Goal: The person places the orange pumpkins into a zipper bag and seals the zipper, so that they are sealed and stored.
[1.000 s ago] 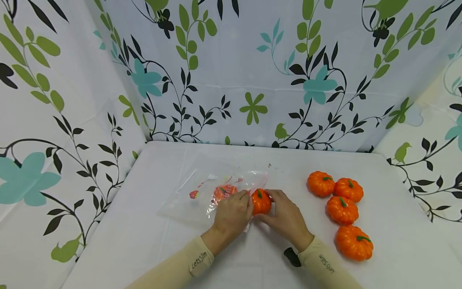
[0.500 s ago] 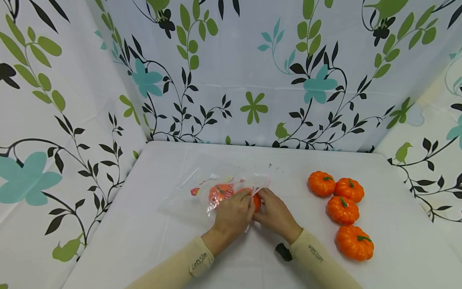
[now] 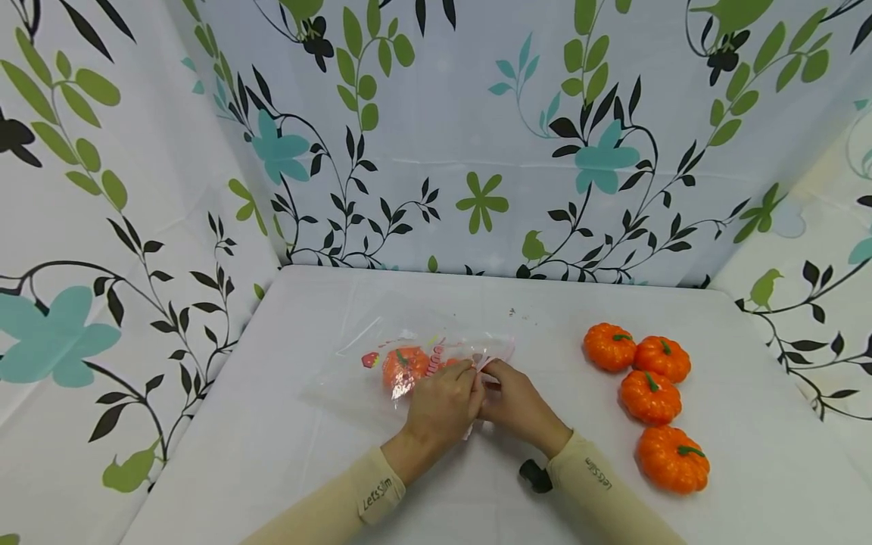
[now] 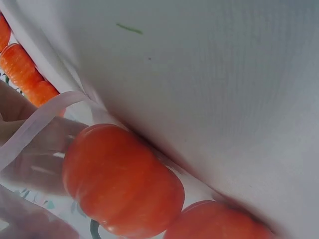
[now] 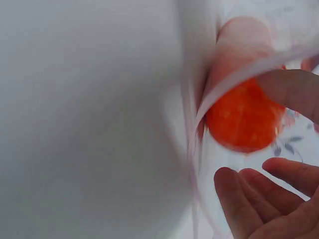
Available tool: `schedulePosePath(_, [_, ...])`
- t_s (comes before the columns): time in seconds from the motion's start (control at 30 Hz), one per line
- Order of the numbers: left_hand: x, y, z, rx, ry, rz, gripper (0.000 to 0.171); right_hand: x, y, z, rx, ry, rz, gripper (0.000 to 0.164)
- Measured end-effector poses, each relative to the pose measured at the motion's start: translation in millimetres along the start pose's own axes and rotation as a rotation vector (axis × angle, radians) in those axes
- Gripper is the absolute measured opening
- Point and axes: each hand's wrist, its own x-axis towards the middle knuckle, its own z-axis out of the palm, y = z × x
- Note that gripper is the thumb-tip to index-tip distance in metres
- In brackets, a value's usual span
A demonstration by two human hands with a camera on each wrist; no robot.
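Note:
In the head view a clear plastic bag with red print lies on the table, its mouth to the right. One orange toy pumpkin shows through its film. Another pumpkin sits just inside the mouth, mostly covered by hands in the head view. My left hand lies over the bag's front side and grips the film at the mouth. My right hand is at the opening. In the right wrist view, spread fingers stand a little apart from the pumpkin, near the bag's pale rim.
Several more orange pumpkins with green stems stand in a loose column on the right of the white table. A black wrist camera sits by the right sleeve. A leaf-patterned curtain rises behind the table.
The pumpkin between my hands has gone left into the bag's mouth. My right hand has moved left with it. The other pumpkin inside the bag has shifted left.

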Motion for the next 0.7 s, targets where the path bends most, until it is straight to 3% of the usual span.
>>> schedulePosePath(0.13, [2.4,-0.1,0.7,0.011,-0.016,0.005,0.009,-9,6,-14,0.008,0.056,0.116,0.057])
schedulePosePath(0.3, [3.8,0.3,3.0,0.015,-0.023,0.005,0.008,-19,11,-26,0.051,0.035,0.171,0.037])
schedulePosePath(0.4, [3.6,0.8,3.8,0.015,-0.029,0.003,0.008,-22,11,-25,0.084,-0.012,0.145,0.031])
schedulePosePath(0.7, [2.3,1.7,5.4,0.033,-0.032,-0.003,0.007,-12,9,-15,0.147,-0.097,0.017,0.042])
